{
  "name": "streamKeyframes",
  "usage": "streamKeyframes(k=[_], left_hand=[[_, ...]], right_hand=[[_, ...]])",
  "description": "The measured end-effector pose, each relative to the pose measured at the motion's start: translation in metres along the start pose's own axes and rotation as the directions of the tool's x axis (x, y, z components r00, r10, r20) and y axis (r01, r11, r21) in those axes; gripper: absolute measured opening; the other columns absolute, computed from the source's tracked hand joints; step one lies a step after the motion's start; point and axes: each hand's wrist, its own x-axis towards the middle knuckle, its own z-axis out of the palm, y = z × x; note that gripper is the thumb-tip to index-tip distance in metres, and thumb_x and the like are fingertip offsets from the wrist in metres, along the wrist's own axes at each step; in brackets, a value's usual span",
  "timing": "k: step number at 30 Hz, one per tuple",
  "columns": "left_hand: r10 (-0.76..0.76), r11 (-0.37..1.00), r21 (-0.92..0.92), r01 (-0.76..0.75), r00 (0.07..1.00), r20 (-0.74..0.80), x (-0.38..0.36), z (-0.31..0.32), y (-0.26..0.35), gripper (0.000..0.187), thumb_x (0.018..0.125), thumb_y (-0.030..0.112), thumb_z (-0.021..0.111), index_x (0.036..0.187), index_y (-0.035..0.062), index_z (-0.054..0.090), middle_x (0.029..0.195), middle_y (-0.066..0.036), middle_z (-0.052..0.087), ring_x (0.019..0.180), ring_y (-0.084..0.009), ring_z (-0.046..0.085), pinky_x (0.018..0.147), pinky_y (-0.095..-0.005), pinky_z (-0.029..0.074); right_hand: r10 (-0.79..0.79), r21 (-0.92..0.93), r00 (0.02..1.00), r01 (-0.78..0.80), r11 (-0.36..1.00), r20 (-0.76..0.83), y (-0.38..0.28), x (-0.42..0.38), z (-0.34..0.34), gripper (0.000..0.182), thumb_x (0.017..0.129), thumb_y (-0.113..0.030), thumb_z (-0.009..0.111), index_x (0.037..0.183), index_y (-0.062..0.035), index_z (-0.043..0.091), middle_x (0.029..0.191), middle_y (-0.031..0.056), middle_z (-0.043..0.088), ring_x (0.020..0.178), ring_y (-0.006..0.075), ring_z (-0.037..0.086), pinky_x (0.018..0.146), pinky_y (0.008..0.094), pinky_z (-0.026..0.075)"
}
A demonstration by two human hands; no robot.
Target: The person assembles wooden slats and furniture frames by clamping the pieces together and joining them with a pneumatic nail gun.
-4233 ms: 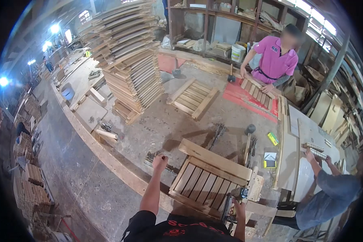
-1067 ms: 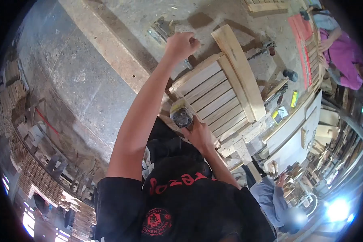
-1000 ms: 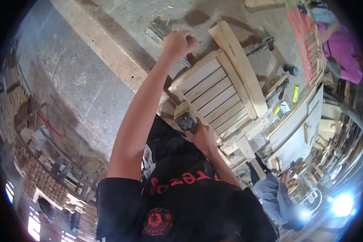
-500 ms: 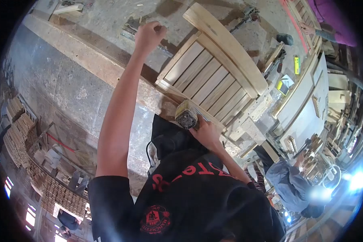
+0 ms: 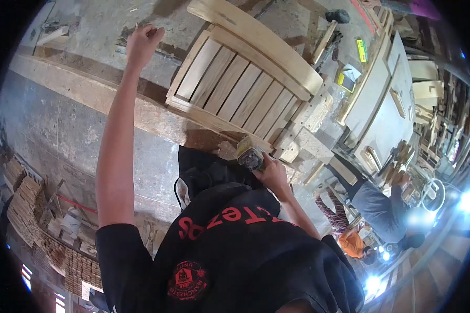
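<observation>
My left hand point(image 5: 142, 43) is stretched far out over the bench with its fingers curled closed, near a metal clamp point(image 5: 168, 56) that lies partly behind it. What the fingers hold, if anything, I cannot tell. In my right hand point(image 5: 271, 173), close to my body, is a blocky tool with yellow sides and a dark, worn end point(image 5: 249, 156). Just beyond that tool lies a slatted wooden panel point(image 5: 238, 86) with a broad curved rail point(image 5: 261, 39) along its far side. The panel's near rail runs along a thick wooden beam point(image 5: 154, 116).
Right of the panel are a black mallet head point(image 5: 337, 16), a yellow box point(image 5: 361, 50) and a yellow-and-white packet point(image 5: 348, 78). Pale boards point(image 5: 373, 112) lie farther right. A person in grey point(image 5: 378, 203) and another in orange point(image 5: 352, 244) are at lower right.
The whole view has shifted, so panel and bench sit farther left and higher. Both hands keep nearly the same poses. The person in orange has come into view at lower right.
</observation>
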Motion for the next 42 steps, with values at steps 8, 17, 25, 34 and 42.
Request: streamKeyframes(k=[8,17,25,34,42], left_hand=[[0.013,0.999,0.035,-0.013,1.000,0.010,0.000,-0.003,0.004,0.038,0.078,0.042,0.065,0.080,0.0035,0.065,0.071,-0.010,0.064,0.066,-0.0248,0.061,0.064,-0.0355,0.047],[0.016,0.999,-0.035,-0.018,0.999,-0.044,0.003,0.003,-0.007,0.036,0.081,0.038,0.064,0.082,0.0018,0.065,0.065,-0.008,0.061,0.059,-0.0173,0.056,0.060,-0.0317,0.045],[-0.071,0.991,-0.117,0.061,0.994,-0.086,0.000,0.006,-0.002,0.033,0.082,0.035,0.064,0.085,0.0024,0.067,0.063,-0.004,0.060,0.057,-0.0096,0.051,0.057,-0.0277,0.043],[-0.032,0.997,-0.067,0.022,0.989,-0.142,-0.002,0.005,-0.010,0.033,0.086,0.036,0.060,0.086,0.0029,0.066,0.065,-0.003,0.060,0.060,-0.0100,0.052,0.058,-0.0269,0.042],[0.338,0.926,0.203,-0.320,0.940,-0.058,-0.008,0.008,-0.020,0.028,0.079,0.029,0.063,0.074,0.0020,0.066,0.065,-0.012,0.063,0.062,-0.0256,0.062,0.061,-0.0381,0.049]], right_hand=[[0.040,-0.023,0.998,-0.039,0.999,0.047,0.013,-0.005,-0.002,0.066,0.073,-0.037,0.069,0.129,-0.0124,0.048,0.083,0.0228,0.066,0.077,0.0424,0.063,0.069,0.0493,0.051],[0.134,0.036,0.990,-0.132,0.991,-0.042,0.080,-0.034,0.014,0.067,0.072,-0.037,0.069,0.129,-0.0103,0.048,0.079,0.0243,0.065,0.075,0.0440,0.063,0.067,0.0492,0.052],[0.120,0.087,0.986,-0.110,0.990,-0.117,0.096,-0.040,0.021,0.061,0.072,-0.034,0.070,0.125,-0.0105,0.051,0.079,0.0250,0.064,0.078,0.0446,0.062,0.069,0.0501,0.052],[0.042,0.187,0.981,-0.006,0.982,-0.191,0.110,-0.046,0.023,0.045,0.075,-0.029,0.069,0.111,-0.0037,0.057,0.078,0.0202,0.066,0.070,0.0383,0.065,0.063,0.0446,0.052],[0.447,0.970,0.889,-0.189,0.152,0.103,0.238,-0.023,0.017,0.034,0.086,-0.034,0.060,0.101,-0.0036,0.058,0.071,0.0060,0.057,0.054,0.0144,0.056,0.045,0.0280,0.047]])
